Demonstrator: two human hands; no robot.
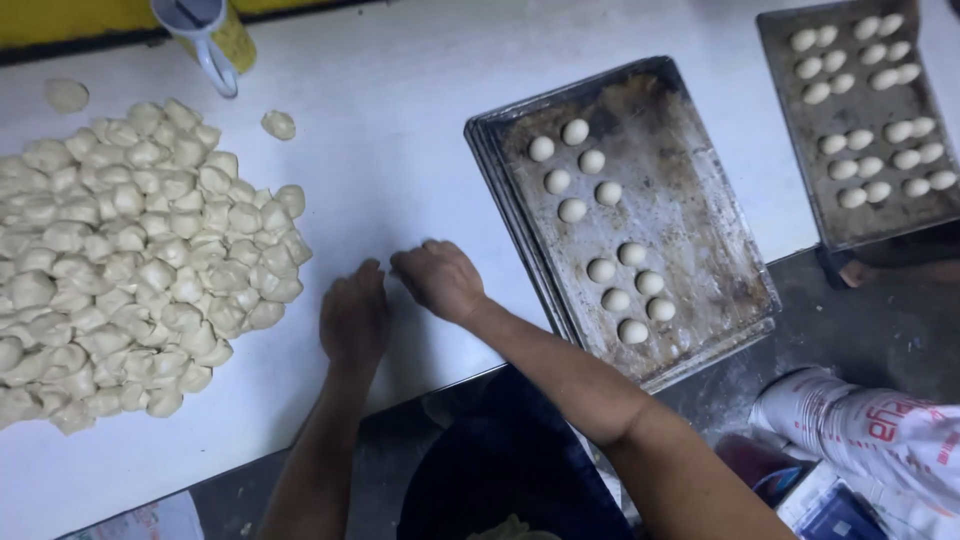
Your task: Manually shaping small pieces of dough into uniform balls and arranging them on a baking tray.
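My left hand and my right hand lie palm-down side by side on the white table, fingers cupped against the surface. Whatever sits under each palm is hidden. A big heap of cut dough pieces spreads just left of my left hand. To the right of my right hand lies a dark metal baking tray with several round dough balls set in two groups along its left half.
A second tray with several dough balls sits at the far right. A white cup stands at the back, with a loose dough piece nearby and another at far left. A printed white sack lies below the table edge.
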